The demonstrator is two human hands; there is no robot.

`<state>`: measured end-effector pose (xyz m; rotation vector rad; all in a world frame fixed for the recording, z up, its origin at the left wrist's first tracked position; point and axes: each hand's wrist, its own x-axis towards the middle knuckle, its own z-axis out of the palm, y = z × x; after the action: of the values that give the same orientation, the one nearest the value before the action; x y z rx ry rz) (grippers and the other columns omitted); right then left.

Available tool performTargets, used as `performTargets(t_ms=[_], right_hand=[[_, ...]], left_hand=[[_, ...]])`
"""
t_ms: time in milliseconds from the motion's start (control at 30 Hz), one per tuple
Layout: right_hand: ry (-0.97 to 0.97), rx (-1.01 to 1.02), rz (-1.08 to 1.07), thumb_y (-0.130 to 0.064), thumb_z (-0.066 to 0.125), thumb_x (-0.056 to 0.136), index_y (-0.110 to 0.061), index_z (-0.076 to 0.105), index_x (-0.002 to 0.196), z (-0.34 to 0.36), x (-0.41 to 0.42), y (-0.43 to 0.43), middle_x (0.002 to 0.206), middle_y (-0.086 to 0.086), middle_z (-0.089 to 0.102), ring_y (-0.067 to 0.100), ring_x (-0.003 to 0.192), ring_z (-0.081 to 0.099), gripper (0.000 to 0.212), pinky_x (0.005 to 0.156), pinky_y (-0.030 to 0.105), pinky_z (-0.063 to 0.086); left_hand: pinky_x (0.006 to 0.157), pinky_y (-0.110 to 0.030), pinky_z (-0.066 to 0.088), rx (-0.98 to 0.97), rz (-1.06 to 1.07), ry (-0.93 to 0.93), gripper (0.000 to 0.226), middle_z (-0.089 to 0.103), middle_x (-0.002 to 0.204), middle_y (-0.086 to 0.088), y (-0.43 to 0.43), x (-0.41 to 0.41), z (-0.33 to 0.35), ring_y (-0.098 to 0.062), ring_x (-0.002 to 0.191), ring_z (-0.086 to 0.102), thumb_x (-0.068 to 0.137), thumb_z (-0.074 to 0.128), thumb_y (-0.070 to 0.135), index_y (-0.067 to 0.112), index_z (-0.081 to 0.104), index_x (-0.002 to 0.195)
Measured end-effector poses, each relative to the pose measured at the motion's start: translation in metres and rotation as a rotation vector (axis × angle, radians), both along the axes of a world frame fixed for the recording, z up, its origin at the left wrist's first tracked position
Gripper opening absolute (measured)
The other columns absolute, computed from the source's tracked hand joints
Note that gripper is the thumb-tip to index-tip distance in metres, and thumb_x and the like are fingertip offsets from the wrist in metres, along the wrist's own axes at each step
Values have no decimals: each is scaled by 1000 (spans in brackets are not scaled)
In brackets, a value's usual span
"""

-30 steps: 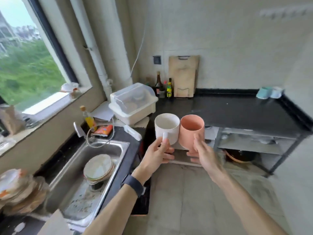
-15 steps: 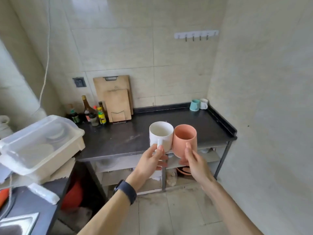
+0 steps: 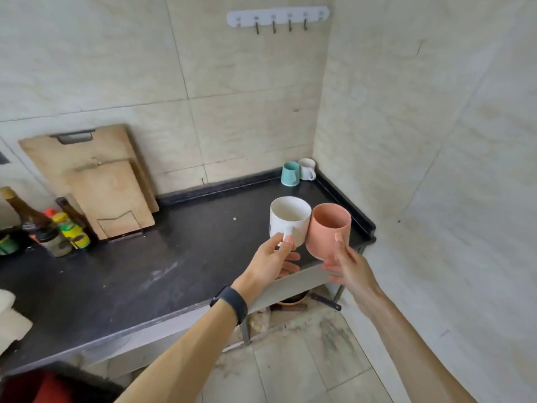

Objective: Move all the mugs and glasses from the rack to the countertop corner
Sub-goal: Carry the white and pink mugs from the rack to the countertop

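**Two mugs held over the counter, short of the corner**

The left hand (image 3: pixel 271 258) holds a white mug (image 3: pixel 289 221) by its handle, thumb on top and the other fingers curled beneath, pinching the handle between them. The right hand (image 3: pixel 347 264) grips a pink cup (image 3: pixel 329 231) low on its body, thumb pressed against the near side and the rest wrapped round the narrow base. Both are upright, rims level, and their sides touch or nearly touch. They hang above the front edge of the black countertop (image 3: pixel 174 257), not yet resting on it.

At the back right corner, against the wall, stand a teal cup (image 3: pixel 290 173) and a small white mug (image 3: pixel 307 169), just beside each other. The rack is out of view, so how many pieces remain there cannot be told.

The likely trouble comes from carrying the pair so close together: a small wobble of either wrist could knock one against the other and chip a rim. The pink cup is held only near its foot, so it may tip if it is set down at a slant. The corner is tight, with a raised lip along the back and right edges; reaching in with both hands at once could nudge the teal cup or the small white mug over. The white mug's weight hangs off a narrow handle pinch, and from this angle it is hard to say how secure that is.
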<state>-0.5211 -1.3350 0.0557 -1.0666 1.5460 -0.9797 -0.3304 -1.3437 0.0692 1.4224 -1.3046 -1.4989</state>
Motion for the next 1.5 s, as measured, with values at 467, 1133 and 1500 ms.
performTargets(t_ms=[467,1133,1500], right_hand=[[-3,325,31,-71,33,93,-11,60,119,-126,-126,-225,109,8,71,23,100,71,71,97,46,54],[19,501,165,-61,32,100,-10,63,120,-220,-128,-471,112,8,71,21,103,68,63,96,42,52],[51,525,163,-52,31,105,3,62,104,-240,-115,-569,111,9,70,23,101,67,63,93,44,48]], left_hand=[[85,-35,55,309,47,-60,34,72,111,-9,-220,-132,-107,-18,84,74,104,40,46,21,57,120],[85,-34,52,557,213,1,33,63,124,-3,-440,-145,-215,-17,104,68,104,39,47,27,51,127],[55,-24,39,545,124,-89,31,57,123,4,-515,-147,-232,-8,60,61,106,32,42,18,49,117]])
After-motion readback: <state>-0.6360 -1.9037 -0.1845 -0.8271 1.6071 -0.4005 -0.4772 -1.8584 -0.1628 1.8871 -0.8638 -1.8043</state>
